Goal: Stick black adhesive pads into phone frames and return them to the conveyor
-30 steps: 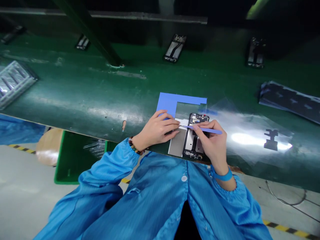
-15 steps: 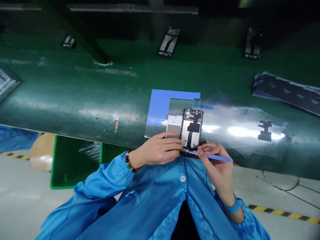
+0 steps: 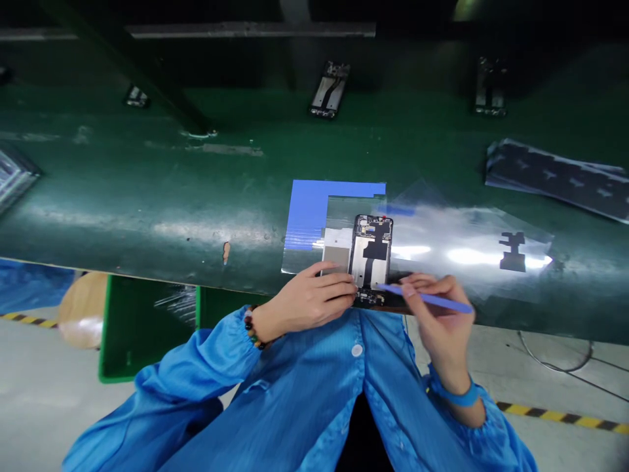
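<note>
Clear film (image 3: 472, 252) and blue sheet (image 3: 309, 203) flank the phone frame (image 3: 371, 252).

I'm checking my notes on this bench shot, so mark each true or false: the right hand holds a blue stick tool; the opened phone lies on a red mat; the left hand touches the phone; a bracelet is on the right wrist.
1. The right hand holds a blue stick tool: true.
2. The opened phone lies on a red mat: false, the surface is green.
3. The left hand touches the phone: true, at its lower left edge.
4. A bead bracelet is on the right wrist: false, it is on the left.
</note>
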`<state>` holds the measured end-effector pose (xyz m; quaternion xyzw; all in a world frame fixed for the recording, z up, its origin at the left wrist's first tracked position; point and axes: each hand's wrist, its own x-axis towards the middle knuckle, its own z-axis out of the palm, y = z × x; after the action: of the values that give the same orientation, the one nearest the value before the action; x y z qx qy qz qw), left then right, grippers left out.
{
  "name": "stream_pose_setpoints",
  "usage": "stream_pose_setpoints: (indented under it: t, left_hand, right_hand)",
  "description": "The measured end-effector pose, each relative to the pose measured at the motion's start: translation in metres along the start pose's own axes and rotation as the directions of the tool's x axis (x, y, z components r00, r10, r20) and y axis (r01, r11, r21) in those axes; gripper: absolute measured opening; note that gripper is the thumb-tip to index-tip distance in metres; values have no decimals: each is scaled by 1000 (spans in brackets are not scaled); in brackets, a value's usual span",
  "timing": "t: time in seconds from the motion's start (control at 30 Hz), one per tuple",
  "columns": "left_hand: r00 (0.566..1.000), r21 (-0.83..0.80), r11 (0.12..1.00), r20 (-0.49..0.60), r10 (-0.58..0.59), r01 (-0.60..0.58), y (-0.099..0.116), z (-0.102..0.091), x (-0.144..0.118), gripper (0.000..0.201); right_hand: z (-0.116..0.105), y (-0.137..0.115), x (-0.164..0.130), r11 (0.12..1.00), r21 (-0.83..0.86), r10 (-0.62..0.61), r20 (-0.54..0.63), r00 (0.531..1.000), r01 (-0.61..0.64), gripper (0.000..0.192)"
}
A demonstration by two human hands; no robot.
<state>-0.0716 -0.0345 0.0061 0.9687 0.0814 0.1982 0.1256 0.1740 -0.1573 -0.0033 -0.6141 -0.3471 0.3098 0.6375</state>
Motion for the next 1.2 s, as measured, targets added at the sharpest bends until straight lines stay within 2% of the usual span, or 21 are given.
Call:
stream_pose_setpoints:
  t: [0.07,0.17,0.23,0.33,0.4,0.5,0.57,0.67,0.77,0.83,0.9,1.0,1.1,1.13,1.2]
  left_hand:
    - [1000,16,1000,-14,-5,5,5,2,-5,17]
    - [996,18,1000,-83,-12,14,15,12,-13,17]
    - [987,22,999,-158,-33,37,22,22,-17,11]
    - [963,23,997,-261,-59,68,33,28,-20,9]
    - [945,18,998,-324,-54,64,36,21,-17,10]
    - [925,6,999,-377,-43,49,26,-6,0,14]
    - [916,-17,999,-398,-48,45,2,-25,24,17]
    - [885,-2,999,-465,-35,39,-61,-36,79,19]
    - [873,-82,983,-451,-185,166,-144,-22,144,7]
    - [857,-139,959,-430,-283,246,-193,-7,182,13]
    - [866,-164,934,-351,-357,318,-231,9,209,19]
    - [864,-104,887,-204,-461,449,-263,23,228,30]
    - [814,-37,831,-180,-552,555,-280,25,231,38]
    - [782,-20,801,-202,-589,598,-284,24,231,39]
    - [670,44,680,-229,-706,731,-291,20,232,49]
  right_hand:
    - [-12,1,17,998,60,-22,-168,986,33,30]
    - [-25,7,41,995,57,-50,-367,929,76,33]
    - [-28,12,50,996,36,-60,-413,909,82,34]
    - [-26,19,51,994,8,-93,-422,902,106,33]
    - [-25,20,48,991,9,-119,-443,888,137,33]
    - [-23,20,41,985,-15,-158,-484,861,173,32]
    - [-22,20,37,979,-74,-201,-463,863,189,30]
    - [-18,19,34,961,-135,-276,-377,884,242,26]
    - [-16,19,35,953,-142,-301,-377,876,267,24]
    - [-15,20,36,959,-138,-284,-414,865,248,25]
    - [-17,22,36,965,-135,-262,-427,865,225,26]
    - [-19,25,34,971,-123,-236,-415,879,203,26]
    - [-19,25,33,975,-103,-221,-404,888,196,25]
    - [-19,25,33,976,-97,-218,-401,890,195,24]
    - [-19,23,34,977,-93,-213,-398,892,192,24]
